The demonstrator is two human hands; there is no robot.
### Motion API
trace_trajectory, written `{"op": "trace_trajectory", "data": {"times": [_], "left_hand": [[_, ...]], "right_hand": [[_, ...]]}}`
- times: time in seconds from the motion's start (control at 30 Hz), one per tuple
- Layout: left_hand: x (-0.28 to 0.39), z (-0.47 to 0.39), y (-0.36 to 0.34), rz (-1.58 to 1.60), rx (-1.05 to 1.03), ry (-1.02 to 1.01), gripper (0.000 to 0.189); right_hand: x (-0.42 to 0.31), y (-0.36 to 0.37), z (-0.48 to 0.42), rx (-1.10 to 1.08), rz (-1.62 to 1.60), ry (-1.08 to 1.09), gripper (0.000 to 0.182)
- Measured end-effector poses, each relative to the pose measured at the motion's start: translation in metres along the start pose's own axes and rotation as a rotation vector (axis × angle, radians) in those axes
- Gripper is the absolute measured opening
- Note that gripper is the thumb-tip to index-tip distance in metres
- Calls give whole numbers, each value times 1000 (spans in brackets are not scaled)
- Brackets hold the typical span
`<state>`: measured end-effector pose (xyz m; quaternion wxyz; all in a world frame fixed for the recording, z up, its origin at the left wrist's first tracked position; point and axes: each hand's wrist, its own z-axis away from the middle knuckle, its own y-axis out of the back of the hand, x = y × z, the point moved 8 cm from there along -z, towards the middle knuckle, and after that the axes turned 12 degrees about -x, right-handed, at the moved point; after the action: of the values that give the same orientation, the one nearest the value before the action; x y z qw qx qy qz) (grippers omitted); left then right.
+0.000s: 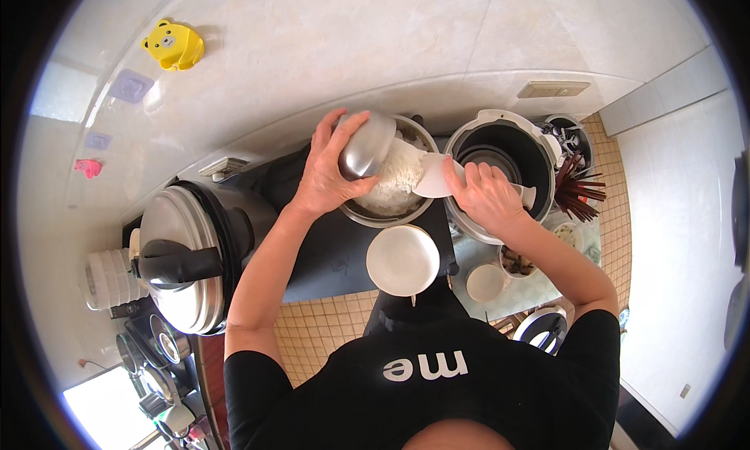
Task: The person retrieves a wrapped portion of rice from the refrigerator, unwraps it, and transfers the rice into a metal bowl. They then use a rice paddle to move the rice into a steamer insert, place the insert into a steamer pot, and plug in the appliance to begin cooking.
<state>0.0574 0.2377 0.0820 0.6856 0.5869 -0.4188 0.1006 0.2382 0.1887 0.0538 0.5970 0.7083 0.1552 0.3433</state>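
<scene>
My left hand (333, 166) grips a stainless steel bowl (366, 144), tipped on its side with its mouth towards the right. White cooked rice (399, 169) lies at the bowl's mouth, over a round metal pot (384, 220) that also has rice in it. In my right hand (489, 195) is a white rice paddle (435, 176); its blade touches the rice from the right. A white bowl (403, 261) stands just in front of the pot, near the edge of the dark surface (334, 259).
To the right sits an open electric cooker (503, 117) with a dark inside. Past it are chopsticks (577, 186) and a cutlery container (571, 135). A bowl of food (515, 262) and a pale round bowl (485, 283) rest nearby. On the left is a lidded pressure cooker (184, 256).
</scene>
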Motion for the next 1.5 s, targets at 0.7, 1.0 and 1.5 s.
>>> {"op": "trace_trajectory", "data": {"times": [0.7, 1.0, 1.5], "left_hand": [[-44, 38, 35, 734, 341, 130, 77], [-68, 64, 13, 1310, 369, 161, 87], [-76, 159, -50, 1742, 579, 300, 63]], "right_hand": [[-10, 31, -2, -330, -76, 98, 46], [-3, 43, -7, -207, -176, 76, 41], [-10, 52, -31, -162, -8, 120, 35]]}}
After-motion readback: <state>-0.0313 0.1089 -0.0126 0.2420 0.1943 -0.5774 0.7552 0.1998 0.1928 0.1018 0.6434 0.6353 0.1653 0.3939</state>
